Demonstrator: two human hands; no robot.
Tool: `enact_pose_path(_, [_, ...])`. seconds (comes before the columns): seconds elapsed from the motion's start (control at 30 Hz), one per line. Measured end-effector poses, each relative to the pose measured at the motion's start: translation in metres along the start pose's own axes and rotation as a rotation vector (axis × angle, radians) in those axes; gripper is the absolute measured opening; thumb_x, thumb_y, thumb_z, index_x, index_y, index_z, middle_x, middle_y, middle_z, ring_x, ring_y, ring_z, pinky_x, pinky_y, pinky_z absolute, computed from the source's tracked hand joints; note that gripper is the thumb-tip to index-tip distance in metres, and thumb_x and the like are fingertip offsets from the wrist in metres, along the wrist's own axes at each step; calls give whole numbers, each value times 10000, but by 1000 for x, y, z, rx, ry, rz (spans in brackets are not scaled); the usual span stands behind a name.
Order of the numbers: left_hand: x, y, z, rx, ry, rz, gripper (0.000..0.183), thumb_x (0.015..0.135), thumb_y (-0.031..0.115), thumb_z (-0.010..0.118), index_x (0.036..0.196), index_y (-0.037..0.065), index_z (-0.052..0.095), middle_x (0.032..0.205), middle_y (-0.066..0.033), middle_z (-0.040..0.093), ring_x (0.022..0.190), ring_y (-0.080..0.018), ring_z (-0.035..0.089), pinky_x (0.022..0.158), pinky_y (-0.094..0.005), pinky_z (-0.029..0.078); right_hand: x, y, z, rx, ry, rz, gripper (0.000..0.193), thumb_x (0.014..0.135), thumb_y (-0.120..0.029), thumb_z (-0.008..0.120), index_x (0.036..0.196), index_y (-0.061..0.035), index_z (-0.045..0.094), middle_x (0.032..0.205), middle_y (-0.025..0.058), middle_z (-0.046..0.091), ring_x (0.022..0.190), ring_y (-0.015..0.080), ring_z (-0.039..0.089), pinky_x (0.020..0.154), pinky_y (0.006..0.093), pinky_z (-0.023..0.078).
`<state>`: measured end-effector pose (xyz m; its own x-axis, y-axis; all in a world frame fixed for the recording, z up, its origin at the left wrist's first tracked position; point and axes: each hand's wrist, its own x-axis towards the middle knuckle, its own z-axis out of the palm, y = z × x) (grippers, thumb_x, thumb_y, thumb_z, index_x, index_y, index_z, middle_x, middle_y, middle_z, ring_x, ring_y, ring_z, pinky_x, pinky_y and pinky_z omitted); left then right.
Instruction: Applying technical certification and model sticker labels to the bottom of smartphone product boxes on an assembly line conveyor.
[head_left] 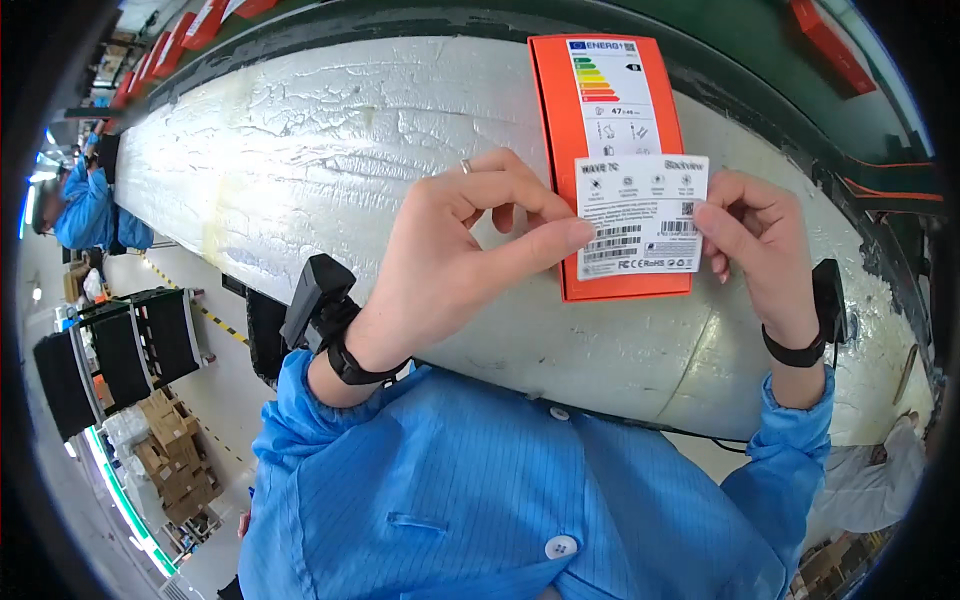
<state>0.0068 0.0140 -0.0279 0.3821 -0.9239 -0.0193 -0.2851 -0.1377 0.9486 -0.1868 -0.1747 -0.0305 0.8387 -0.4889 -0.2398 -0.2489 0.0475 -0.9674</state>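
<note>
An orange-red box (660, 110) lies on the silvery-covered worktable, with a white energy label (612, 95) on its upper face. Over the lower part of that box is a white printed sticker (640, 220) with barcodes and small icons. My left hand (470, 240) pinches the sticker's left edge between thumb and forefinger. At the right edge, my right hand (755, 235) grips it the same way, thumb in front. Whether the sticker touches the box beneath I cannot tell. Both wrists wear black straps with small black devices.
The worktable (300, 130) has a wrinkled, shiny cover. More orange-red boxes (175, 45) stand beyond its far left edge, and another red box (832, 45) lies at the far right. A person in blue (85, 205) is at the left. Black crates (115, 350) and cardboard boxes (175, 450) stand on the floor.
</note>
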Motion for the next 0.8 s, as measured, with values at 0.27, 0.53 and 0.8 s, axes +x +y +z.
enact_pose_path(0.27, [-1,-9,5,-104,-2,-116,123,838,128,739,808,21,687,788,13,625,713,-58,500,686,-221,387,3,-1,7,-62,-5,46,191,880,-203,713,802,-44,640,674,-17,603,525,10,482,465,170,366])
enact_pose_path(0.53, [-2,-12,7,-56,1,-94,115,822,124,749,807,24,692,785,12,641,696,-50,494,661,-216,389,5,2,7,-57,-12,45,181,881,-181,707,793,-44,629,693,-2,622,526,13,491,466,170,370])
enact_pose_path(0.8, [-1,-10,8,-60,-11,-131,116,822,117,746,795,26,680,778,15,637,689,-49,490,658,-214,385,4,3,7,-38,-26,-2,157,882,-159,702,812,-31,641,704,-4,624,549,18,499,475,174,371])
